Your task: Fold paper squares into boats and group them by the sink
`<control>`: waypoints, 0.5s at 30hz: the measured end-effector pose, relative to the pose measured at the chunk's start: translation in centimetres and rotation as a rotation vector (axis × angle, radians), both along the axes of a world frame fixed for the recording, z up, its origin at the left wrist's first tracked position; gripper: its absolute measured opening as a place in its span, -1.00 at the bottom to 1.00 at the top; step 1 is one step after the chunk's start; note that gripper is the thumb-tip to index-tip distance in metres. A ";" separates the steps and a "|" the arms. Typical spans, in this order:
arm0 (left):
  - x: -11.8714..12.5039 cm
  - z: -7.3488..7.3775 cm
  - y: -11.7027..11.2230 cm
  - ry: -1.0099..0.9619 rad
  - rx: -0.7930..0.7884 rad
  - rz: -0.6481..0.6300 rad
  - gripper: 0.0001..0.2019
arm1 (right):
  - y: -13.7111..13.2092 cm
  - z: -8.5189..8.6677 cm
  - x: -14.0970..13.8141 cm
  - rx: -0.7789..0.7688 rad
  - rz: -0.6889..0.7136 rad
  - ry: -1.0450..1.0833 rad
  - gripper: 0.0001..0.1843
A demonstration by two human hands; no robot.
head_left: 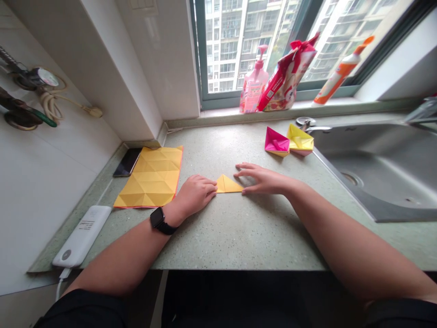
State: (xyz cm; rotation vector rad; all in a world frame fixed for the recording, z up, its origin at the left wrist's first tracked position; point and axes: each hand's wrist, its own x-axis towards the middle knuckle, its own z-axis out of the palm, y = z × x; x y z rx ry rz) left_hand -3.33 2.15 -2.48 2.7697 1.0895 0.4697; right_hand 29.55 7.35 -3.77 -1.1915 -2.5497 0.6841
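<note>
A small triangle of folded yellow paper lies on the counter between my hands, with a crease running down from its peak. My left hand, a black watch on its wrist, keeps its fingers pressed together on the left corner of the triangle and hides that corner. Just to the right, my right hand has its fingers spread apart, and the thumb touches the right corner. Farther back sit a pink folded paper boat and a yellow folded paper boat, side by side.
Left of my hands lie creased yellow paper sheets, a black phone and a white power bank with a cable. A steel sink is on the right. A pink pump bottle, red bag and orange-white bottle line the sill.
</note>
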 end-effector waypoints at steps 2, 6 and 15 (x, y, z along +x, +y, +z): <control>0.0 -0.1 0.1 -0.004 0.018 0.005 -0.83 | -0.3 0.3 -0.5 0.032 0.008 0.009 -0.37; -0.1 0.0 0.0 0.024 0.066 0.043 -0.78 | -1.1 0.9 -1.9 0.097 0.049 0.014 -0.66; -0.2 -0.3 0.4 0.015 0.101 0.142 -0.81 | -1.9 0.5 -4.1 0.200 0.029 0.003 -0.70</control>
